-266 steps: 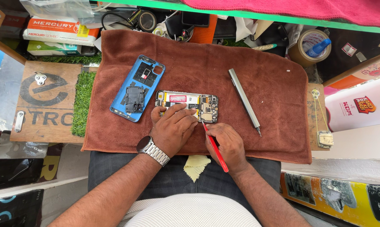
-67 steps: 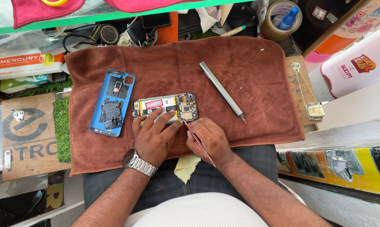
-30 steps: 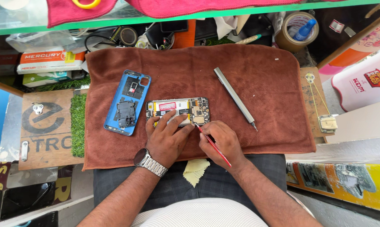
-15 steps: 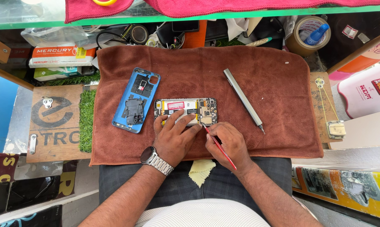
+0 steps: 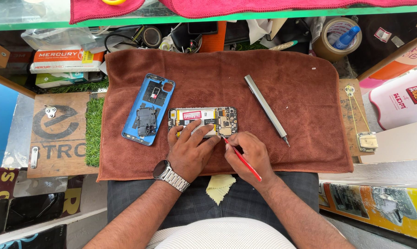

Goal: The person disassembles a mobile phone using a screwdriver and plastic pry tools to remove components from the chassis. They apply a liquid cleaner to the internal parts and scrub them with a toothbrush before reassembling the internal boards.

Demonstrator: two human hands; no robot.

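while a brown towel [image 5: 273, 83] is covering most of the bench, everything in hand is lying on it. above the towel a cluttered shelf is holding a roll of brown tape [image 5: 330, 34] with a blue bottle inside it, some cables and flat boxes. left of the towel a strip of green turf [image 5: 94, 133] is sitting beside a wooden board [image 5: 56, 136].

on the towel's left half a blue back cover [image 5: 149, 109] is lying inside-up, tilted, just beside the opened phone [image 5: 204, 121]. the phone is lying lengthwise near the towel's middle, its boards and battery showing. to the right, well apart from the phone, a grey metal screwdriver [image 5: 266, 109] is lying at a slant, tip pointing toward the person.

the left hand [image 5: 190, 150], with a metal watch [image 5: 164, 170] on the wrist, is pressing down on the phone's near edge, its fingers spread apart across the battery area. the right hand [image 5: 250, 154] is pinching a thin red tool [image 5: 241, 157], fingers closed together around it like a pen, and the tool's tip is touching the phone's right end, close to the left fingertips. a yellow cloth [image 5: 220, 186] is lying on the person's lap below both hands.
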